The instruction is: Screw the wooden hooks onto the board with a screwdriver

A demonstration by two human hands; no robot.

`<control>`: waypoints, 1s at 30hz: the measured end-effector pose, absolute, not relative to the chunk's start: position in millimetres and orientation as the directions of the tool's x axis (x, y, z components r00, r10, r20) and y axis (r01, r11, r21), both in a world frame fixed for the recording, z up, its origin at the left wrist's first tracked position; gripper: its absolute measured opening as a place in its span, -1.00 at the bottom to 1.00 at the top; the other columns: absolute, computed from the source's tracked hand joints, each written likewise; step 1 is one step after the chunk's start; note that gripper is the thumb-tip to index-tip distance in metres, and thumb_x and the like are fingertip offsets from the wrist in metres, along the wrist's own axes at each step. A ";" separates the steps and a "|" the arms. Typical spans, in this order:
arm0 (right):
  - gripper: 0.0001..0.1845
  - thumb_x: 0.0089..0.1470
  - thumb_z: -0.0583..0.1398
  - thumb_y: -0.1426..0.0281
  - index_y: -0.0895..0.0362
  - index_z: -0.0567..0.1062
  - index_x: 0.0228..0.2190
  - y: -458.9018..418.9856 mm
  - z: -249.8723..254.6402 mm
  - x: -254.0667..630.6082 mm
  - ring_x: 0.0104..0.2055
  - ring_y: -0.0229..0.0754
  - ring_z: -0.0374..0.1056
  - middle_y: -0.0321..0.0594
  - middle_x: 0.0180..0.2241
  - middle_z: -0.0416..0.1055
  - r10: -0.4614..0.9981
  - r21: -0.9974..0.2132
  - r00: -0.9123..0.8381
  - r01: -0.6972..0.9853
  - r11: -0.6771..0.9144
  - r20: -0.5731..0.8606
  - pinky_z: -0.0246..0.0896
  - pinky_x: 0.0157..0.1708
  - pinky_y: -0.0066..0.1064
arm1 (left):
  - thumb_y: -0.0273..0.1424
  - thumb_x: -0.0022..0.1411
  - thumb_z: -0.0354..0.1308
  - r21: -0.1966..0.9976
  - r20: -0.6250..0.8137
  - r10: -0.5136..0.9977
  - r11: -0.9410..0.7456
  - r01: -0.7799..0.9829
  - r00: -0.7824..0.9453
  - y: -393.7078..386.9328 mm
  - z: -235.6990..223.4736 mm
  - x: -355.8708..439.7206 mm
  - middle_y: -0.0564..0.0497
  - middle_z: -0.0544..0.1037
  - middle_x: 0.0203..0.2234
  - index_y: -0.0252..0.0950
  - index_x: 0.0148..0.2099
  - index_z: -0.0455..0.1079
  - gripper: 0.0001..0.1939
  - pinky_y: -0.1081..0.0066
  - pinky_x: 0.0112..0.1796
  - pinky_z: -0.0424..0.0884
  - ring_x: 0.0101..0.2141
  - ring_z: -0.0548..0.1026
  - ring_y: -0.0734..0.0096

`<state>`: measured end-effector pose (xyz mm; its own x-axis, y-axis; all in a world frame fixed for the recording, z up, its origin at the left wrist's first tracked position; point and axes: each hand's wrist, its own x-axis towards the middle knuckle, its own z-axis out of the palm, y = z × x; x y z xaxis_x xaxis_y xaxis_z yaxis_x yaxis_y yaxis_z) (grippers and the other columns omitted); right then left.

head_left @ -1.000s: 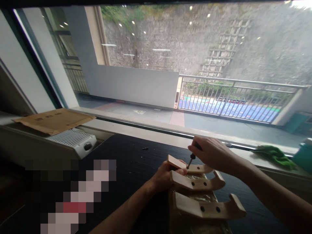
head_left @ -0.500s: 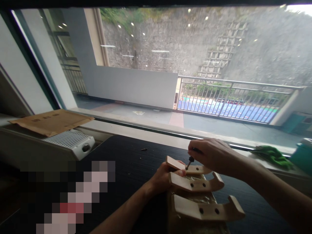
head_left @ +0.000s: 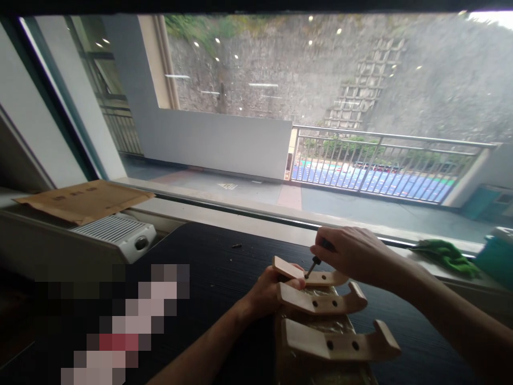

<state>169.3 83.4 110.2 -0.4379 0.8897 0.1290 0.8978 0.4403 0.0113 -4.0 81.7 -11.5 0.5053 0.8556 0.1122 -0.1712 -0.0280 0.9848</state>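
Your right grip is closed round the handle of a screwdriver, much of which the fingers hide; the shaft slopes down and left out of the fist, its tip at the left of two dark round spots in the far wooden hook. The slant looks chosen, in my judgement, so that your knuckles clear the wood while the tip seats; whether a screw lies under it is too small to tell. Your left grip is pinched on that same hook near its flat end, thumb on the near side and fingertips just showing behind, presumably to keep the piece from turning or sliding under the driver. Relative to the grips: the hook's worked spot lies just beside your left thumb, below and left of your right fist, and its curled end reaches rightward under that hand; contact there cannot be told. The middle wooden hook and near wooden hook lie roughly parallel, nearer you, curled ends likewise to the right. All three rest across a shiny, brownish base on the dark desk, which probably lifts them to a workable height.
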 end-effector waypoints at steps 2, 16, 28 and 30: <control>-0.70 0.14 0.05 0.21 0.08 0.46 -0.47 82.4 114.6 172.5 -0.59 -0.32 0.15 -0.30 -0.57 0.39 0.855 0.013 -0.507 0.861 0.509 0.111 -0.17 -0.59 -0.45 | -0.26 0.03 0.26 0.983 0.122 0.848 -0.031 -0.182 0.515 81.1 -11.0 -4.1 0.08 0.38 -0.55 -0.37 -0.35 0.42 -0.75 0.49 -0.48 0.17 -0.54 0.27 0.53; -0.64 0.16 0.02 0.20 0.13 0.39 -0.55 89.0 100.7 166.7 -0.62 -0.34 0.07 -0.30 -0.63 0.32 0.896 -0.011 -0.415 0.907 0.422 0.160 -0.22 -0.60 -0.44 | -0.28 0.01 0.28 0.993 0.060 0.881 -0.003 -0.121 0.470 84.4 -18.6 -6.1 0.09 0.34 -0.54 -0.38 -0.27 0.44 -0.72 0.50 -0.49 0.13 -0.51 0.24 0.52; -0.74 0.13 0.05 0.26 0.04 0.48 -0.46 81.2 118.2 172.3 -0.56 -0.34 0.18 -0.33 -0.56 0.40 0.802 -0.039 -0.594 0.801 0.597 0.070 -0.11 -0.57 -0.45 | -0.27 0.03 0.26 0.985 0.116 0.856 -0.032 -0.172 0.504 81.2 -9.8 -3.6 0.08 0.36 -0.53 -0.38 -0.37 0.41 -0.76 0.50 -0.48 0.16 -0.52 0.26 0.53; -0.73 0.14 0.04 0.26 0.07 0.46 -0.47 83.5 113.9 170.5 -0.57 -0.35 0.17 -0.32 -0.58 0.39 0.799 -0.045 -0.595 0.799 0.600 0.089 -0.12 -0.57 -0.45 | -0.29 0.04 0.25 0.984 0.125 0.850 -0.042 -0.171 0.511 81.4 -11.2 -4.4 0.08 0.37 -0.53 -0.37 -0.36 0.42 -0.78 0.50 -0.47 0.17 -0.51 0.28 0.51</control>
